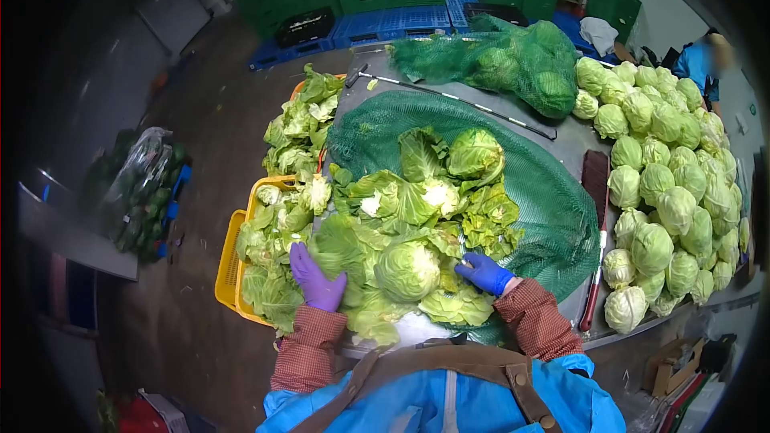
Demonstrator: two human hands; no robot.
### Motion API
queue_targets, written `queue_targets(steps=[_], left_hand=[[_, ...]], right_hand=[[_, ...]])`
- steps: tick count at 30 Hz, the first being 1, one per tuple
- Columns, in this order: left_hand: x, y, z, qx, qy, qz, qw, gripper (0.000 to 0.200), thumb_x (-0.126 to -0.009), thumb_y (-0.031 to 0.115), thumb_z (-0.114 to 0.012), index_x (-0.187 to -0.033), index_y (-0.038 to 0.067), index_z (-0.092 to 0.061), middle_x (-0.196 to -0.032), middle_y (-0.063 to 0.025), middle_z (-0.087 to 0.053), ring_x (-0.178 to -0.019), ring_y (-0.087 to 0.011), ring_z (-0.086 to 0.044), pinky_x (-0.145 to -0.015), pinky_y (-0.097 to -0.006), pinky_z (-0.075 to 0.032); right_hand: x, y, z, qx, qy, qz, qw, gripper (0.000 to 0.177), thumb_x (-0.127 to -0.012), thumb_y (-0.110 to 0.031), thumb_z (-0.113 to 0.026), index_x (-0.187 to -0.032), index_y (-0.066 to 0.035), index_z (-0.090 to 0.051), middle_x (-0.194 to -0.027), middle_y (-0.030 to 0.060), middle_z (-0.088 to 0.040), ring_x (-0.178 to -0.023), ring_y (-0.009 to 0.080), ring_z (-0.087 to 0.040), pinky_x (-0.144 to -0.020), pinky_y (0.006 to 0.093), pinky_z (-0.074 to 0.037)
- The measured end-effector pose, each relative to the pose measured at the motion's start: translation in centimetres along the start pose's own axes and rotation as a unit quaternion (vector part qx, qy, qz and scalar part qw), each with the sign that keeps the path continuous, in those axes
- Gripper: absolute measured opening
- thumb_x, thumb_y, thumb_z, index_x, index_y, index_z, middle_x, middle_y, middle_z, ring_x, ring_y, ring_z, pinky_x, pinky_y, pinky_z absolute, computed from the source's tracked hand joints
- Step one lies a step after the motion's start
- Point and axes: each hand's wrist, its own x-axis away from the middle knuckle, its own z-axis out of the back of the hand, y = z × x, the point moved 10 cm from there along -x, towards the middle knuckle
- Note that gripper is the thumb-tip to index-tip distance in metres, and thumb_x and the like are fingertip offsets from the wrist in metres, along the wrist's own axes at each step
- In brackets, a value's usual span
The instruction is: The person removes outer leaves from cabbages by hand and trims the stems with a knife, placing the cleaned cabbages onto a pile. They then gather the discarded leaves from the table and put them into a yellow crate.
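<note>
My left hand [318, 279], in a purple glove, is open, with thumb and fingers apart, beside the leaf-filled yellow crate [227, 273]. A blurred loose cabbage leaf [338, 242] lies just past it. In a blue glove, my right hand [484, 273] has its fingers curled together; what they hold is too small to make out. Between my hands sits a pale trimmed cabbage [407, 270] among loose outer leaves [375, 310]. Farther up, an untrimmed cabbage [476, 154] and more leaves lie on a green mesh sack [545, 192].
Trimmed cabbages [656, 184] are piled at the right. A long-handled tool with a red handle [591, 297] lies before them. A thin rod [465, 99] and a mesh sack of cabbages [521, 64] lie at the back. Another person [698, 64] stands far right.
</note>
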Motion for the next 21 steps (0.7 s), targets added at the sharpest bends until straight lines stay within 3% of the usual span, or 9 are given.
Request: queue_targets(steps=[1, 2, 4, 6, 9, 12, 15, 18, 21], left_hand=[[0.3, 1.7, 1.4, -0.121, 0.083, -0.083, 0.986, 0.093, -0.062, 0.030, -0.079, -0.135, 0.000, -0.029, -0.136, -0.0242, -0.031, -0.129, -0.0361, -0.028, -0.108, -0.0420, -0.024], [0.8, 3.2, 1.2, -0.121, 0.082, -0.082, 0.986, 0.093, -0.062, 0.030, -0.079, -0.135, 0.000, -0.029, -0.136, -0.0242, -0.031, -0.129, -0.0361, -0.028, -0.108, -0.0420, -0.024], [3.5, 9.0, -3.5, -0.012, -0.072, -0.172, 0.982, 0.099, -0.061, 0.037, -0.080, -0.136, 0.000, -0.028, -0.140, -0.0264, -0.024, -0.132, -0.0391, -0.020, -0.108, -0.0466, -0.018], [4.6, 9.7, -6.8, -0.008, -0.073, -0.162, 0.984, 0.100, -0.059, 0.040, -0.080, -0.136, 0.001, -0.030, -0.138, -0.0266, -0.025, -0.131, -0.0395, -0.022, -0.106, -0.0484, -0.021], [4.7, 7.8, -8.0, 0.012, -0.082, -0.140, 0.987, 0.101, -0.056, 0.043, -0.081, -0.136, 0.003, -0.032, -0.136, -0.0269, -0.027, -0.129, -0.0404, -0.025, -0.104, -0.0507, -0.025], [4.8, 4.6, -6.5, 0.016, -0.102, -0.115, 0.988, 0.103, -0.054, 0.041, -0.082, -0.136, 0.006, -0.032, -0.134, -0.0255, -0.030, -0.127, -0.0391, -0.030, -0.103, -0.0483, -0.030], [4.9, -0.7, -6.6, 0.158, -0.129, -0.064, 0.977, 0.106, -0.052, 0.031, -0.085, -0.138, 0.003, -0.028, -0.131, -0.0213, -0.034, -0.124, -0.0341, -0.035, -0.105, -0.0397, -0.031], [5.0, -0.3, -6.2, 0.223, -0.114, -0.014, 0.968, 0.109, -0.050, 0.030, -0.087, -0.137, 0.001, -0.027, -0.132, -0.0203, -0.034, -0.125, -0.0342, -0.035, -0.105, -0.0409, -0.031], [4.3, 0.4, -7.0, 0.164, -0.096, 0.009, 0.982, 0.109, -0.049, 0.030, -0.088, -0.136, 0.000, -0.028, -0.134, -0.0204, -0.034, -0.126, -0.0340, -0.035, -0.105, -0.0412, -0.031]], right_hand=[[0.3, -1.2, 0.6, 0.068, 0.023, 0.063, 0.995, 0.038, -0.084, -0.037, -0.058, -0.092, 0.000, -0.057, -0.079, 0.0165, -0.063, -0.073, 0.0300, -0.062, -0.067, 0.0376, -0.049], [0.9, -2.5, 0.9, 0.134, 0.045, 0.124, 0.982, 0.039, -0.084, -0.037, -0.058, -0.095, 0.001, -0.058, -0.077, 0.0155, -0.063, -0.071, 0.0268, -0.063, -0.065, 0.0366, -0.049], [1.4, -3.3, 1.4, 0.161, 0.065, 0.134, 0.976, 0.041, -0.084, -0.037, -0.059, -0.099, 0.001, -0.058, -0.077, 0.0147, -0.063, -0.069, 0.0241, -0.063, -0.064, 0.0354, -0.050], [1.8, -4.1, 2.2, 0.189, 0.089, 0.148, 0.967, 0.043, -0.084, -0.038, -0.059, -0.103, 0.000, -0.058, -0.076, 0.0139, -0.063, -0.068, 0.0214, -0.063, -0.063, 0.0342, -0.050], [2.1, -0.6, 2.7, -0.071, 0.020, -0.021, 0.997, 0.042, -0.085, -0.036, -0.060, -0.107, 0.000, -0.058, -0.070, 0.0086, -0.061, -0.056, 0.0143, -0.058, -0.052, 0.0290, -0.047], [1.2, 2.4, 4.5, -0.107, 0.026, -0.031, 0.993, 0.039, -0.086, -0.035, -0.060, -0.105, -0.001, -0.058, -0.068, 0.0062, -0.059, -0.051, 0.0110, -0.054, -0.046, 0.0267, -0.044], [1.9, 2.6, 4.6, -0.045, 0.052, -0.054, 0.996, 0.038, -0.086, -0.035, -0.061, -0.101, 0.000, -0.059, -0.073, 0.0088, -0.061, -0.060, 0.0148, -0.057, -0.057, 0.0292, -0.047], [2.5, 0.7, 3.3, -0.014, 0.083, -0.005, 0.996, 0.037, -0.085, -0.034, -0.062, -0.100, 0.000, -0.060, -0.080, 0.0095, -0.063, -0.073, 0.0181, -0.059, -0.070, 0.0312, -0.048], [3.5, -4.9, 0.7, -0.032, 0.075, 0.172, 0.982, 0.034, -0.086, -0.033, -0.062, -0.105, -0.006, -0.060, -0.086, 0.0143, -0.065, -0.083, 0.0218, -0.063, -0.074, 0.0316, -0.049]])
